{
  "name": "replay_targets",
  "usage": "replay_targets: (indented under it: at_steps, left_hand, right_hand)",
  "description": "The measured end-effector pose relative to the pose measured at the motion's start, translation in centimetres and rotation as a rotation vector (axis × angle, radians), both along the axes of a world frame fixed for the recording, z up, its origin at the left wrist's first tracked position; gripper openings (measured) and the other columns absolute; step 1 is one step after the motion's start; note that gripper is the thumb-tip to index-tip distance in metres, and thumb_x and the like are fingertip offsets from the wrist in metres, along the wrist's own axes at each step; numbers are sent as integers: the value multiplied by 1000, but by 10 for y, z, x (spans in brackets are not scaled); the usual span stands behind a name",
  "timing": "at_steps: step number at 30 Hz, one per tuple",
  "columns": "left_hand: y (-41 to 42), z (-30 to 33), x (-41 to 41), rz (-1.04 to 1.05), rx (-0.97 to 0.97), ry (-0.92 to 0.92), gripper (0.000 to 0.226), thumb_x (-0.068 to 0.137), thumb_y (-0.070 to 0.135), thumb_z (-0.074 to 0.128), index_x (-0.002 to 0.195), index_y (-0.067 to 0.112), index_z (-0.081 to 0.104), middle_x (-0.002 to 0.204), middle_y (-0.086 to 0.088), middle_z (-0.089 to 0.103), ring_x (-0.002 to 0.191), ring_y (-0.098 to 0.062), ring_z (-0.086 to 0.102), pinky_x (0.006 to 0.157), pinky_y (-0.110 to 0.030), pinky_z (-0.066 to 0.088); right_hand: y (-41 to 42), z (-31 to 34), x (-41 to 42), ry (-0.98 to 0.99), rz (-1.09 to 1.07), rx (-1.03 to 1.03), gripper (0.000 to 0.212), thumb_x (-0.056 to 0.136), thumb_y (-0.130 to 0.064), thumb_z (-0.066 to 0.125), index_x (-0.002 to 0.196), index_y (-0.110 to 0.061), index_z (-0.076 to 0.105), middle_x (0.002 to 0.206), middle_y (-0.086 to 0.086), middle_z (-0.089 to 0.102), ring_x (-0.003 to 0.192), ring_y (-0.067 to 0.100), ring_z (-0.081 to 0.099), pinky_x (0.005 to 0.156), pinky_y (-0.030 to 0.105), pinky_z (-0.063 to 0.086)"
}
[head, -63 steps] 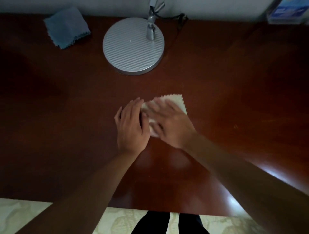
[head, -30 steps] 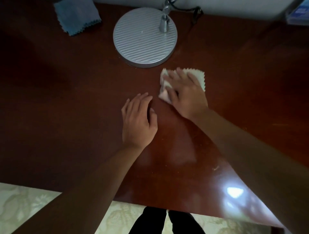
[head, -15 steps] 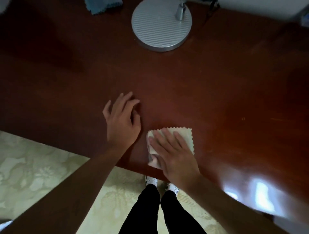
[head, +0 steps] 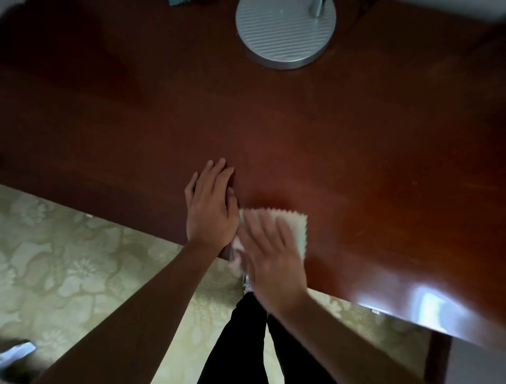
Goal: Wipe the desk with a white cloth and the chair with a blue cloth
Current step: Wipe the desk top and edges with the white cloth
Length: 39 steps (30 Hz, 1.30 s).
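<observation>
A white cloth with zigzag edges lies on the dark red-brown desk, right at its near edge. My right hand presses flat on the cloth with straight, spread fingers and looks blurred by motion. My left hand rests flat on the desk just left of the cloth, fingers straight, its thumb side beside the cloth's left edge. Only a sliver of the blue cloth shows at the top edge. No chair is in view.
A round ribbed silver lamp base stands at the back of the desk. Below the desk's near edge lies pale floral carpet, with my dark trouser legs. Glare marks the desk's near right corner.
My right hand has swept the white cloth from beside the lamp base back to the desk's near edge. My left hand stayed flat on the desk. The view has tilted down.
</observation>
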State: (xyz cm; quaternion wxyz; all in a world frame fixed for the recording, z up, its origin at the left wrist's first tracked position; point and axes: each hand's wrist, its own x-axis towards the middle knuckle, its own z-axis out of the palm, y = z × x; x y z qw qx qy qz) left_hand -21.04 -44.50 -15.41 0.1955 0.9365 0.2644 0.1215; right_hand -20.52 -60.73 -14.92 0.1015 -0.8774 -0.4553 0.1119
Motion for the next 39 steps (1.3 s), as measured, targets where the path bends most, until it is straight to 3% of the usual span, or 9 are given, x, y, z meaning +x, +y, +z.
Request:
replay_targets:
  at_steps: [5, 9, 16, 22, 27, 33, 36, 39]
  left_hand:
    - [0, 0, 1, -25, 41, -20, 38, 90, 14, 47, 125, 12, 62, 142, -4, 55, 140, -22, 41, 115, -50, 27]
    - [-3, -1, 8, -135, 95, -31, 41, 83, 11, 47, 121, 13, 65, 138, -3, 58, 135, -21, 46, 114, -50, 27]
    - [-44, 18, 80, -350, -21, -142, 44, 77, 10, 46, 115, 14, 67, 129, -2, 62, 125, -20, 53, 106, -37, 32]
    - [-105, 17, 140, -513, -63, -181, 45, 78, 6, 43, 114, 9, 68, 124, -4, 65, 120, -21, 58, 100, -42, 42]
    - [-166, 17, 189, -590, -28, -196, 43, 78, 5, 45, 113, 11, 69, 124, -3, 65, 120, -20, 57, 100, -41, 39]
    - [-249, 14, 229, -692, -1, -168, 41, 79, 7, 55, 115, 18, 68, 129, 4, 63, 124, -17, 55, 104, -48, 36]
    - [-290, 13, 237, -719, -9, -143, 48, 72, 5, 50, 115, 20, 67, 130, 5, 62, 125, -16, 54, 106, -46, 34]
    - [-312, 9, 236, -716, -33, -149, 48, 75, 5, 44, 116, 20, 65, 129, 6, 62, 125, -14, 54, 108, -44, 32]
  right_hand:
    - [2, -2, 1, -17, -79, 58, 47, 102, -35, 36, 146, -20, 42, 155, 0, 35, 146, 22, 24, 115, 47, 29]
    - [16, 1, 52, -64, -290, 56, 45, 102, -33, 35, 143, -18, 46, 151, 4, 42, 144, 26, 31, 116, 46, 28]
    - [-2, 4, 115, -30, -436, 8, 51, 102, -36, 25, 149, -18, 34, 157, 4, 30, 149, 24, 16, 122, 43, 11]
    - [-53, 5, 157, -10, -538, 28, 53, 101, -33, 22, 147, -14, 38, 159, 3, 24, 150, 23, 11, 122, 42, 8]
    - [-116, 3, 193, -4, -620, 31, 49, 103, -29, 32, 150, -15, 33, 160, 0, 20, 150, 21, 8, 122, 40, 4]
    - [-217, 7, 229, -42, -774, 86, 49, 102, -35, 33, 147, -16, 40, 155, 4, 34, 147, 25, 22, 121, 44, 15]
    - [-283, 5, 251, -120, -910, 74, 45, 101, -33, 40, 144, -18, 45, 151, 6, 41, 144, 28, 31, 118, 44, 21]
    - [-334, 3, 271, -126, -988, 7, 46, 103, -32, 34, 147, -18, 40, 155, 5, 34, 146, 26, 24, 120, 44, 14]
